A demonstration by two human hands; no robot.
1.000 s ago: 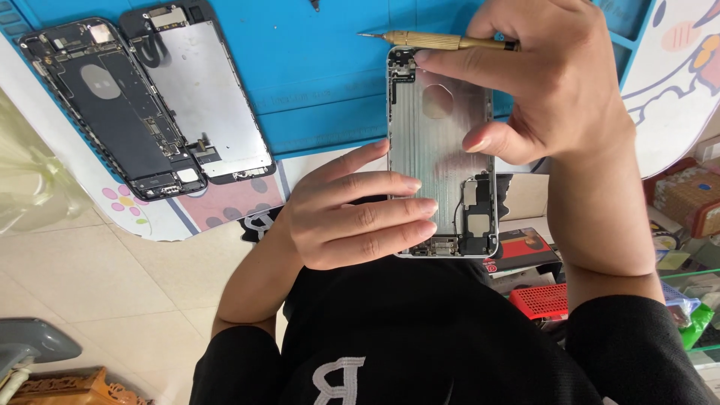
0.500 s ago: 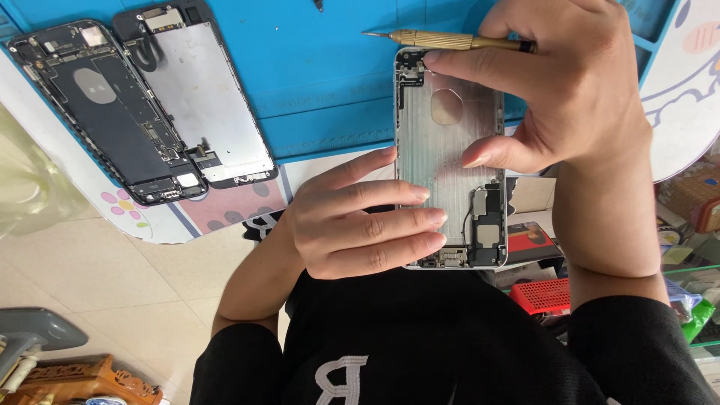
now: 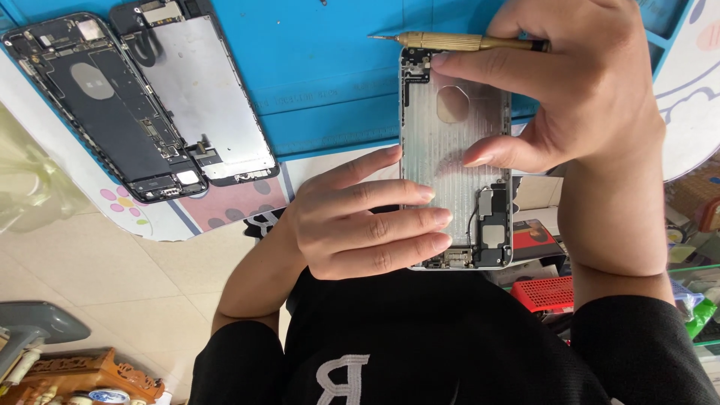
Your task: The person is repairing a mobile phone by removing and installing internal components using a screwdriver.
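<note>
A: Listing item one: phone shell (image 3: 455,142), silver, stripped, inner side up, held upright above the lap at centre frame. Ribbed metal plate with a rounded cut-out near its top; small parts and a thin black cable cluster at its lower end.

B: Hands on it?

A: Both. Left hand (image 3: 352,217) comes in from 9 o'clock, four fingers laid flat across the shell's lower half, fingertips touching the plate, clasped along the left edge. Right hand (image 3: 577,97) comes in from 3 o'clock, thumb pressed on the plate at mid-height, fingers closed over the top corner.

B: Item two?

A: Screwdriver (image 3: 457,41), brass-coloured, pinched in the right hand's fingers. It lies level across the shell's top edge, tip pointing toward 9 o'clock. Whether it touches the shell, I cannot tell.

B: Surface beyond?

A: Blue mat (image 3: 322,82), at 12 o'clock from the shell. On it, toward 10 o'clock, two further entries lying side by side, edges touching: black phone body (image 3: 105,112), opened, dark internals showing; and screen panel (image 3: 195,97), grey metal back up, just to its right.

B: Lower field?

A: Black shirt (image 3: 420,345) at 6 o'clock. Red basket (image 3: 551,294) at 4 o'clock, below the right forearm. Carved wooden stand (image 3: 86,375) at 8 o'clock, on the pale tiled floor (image 3: 90,262).
</note>
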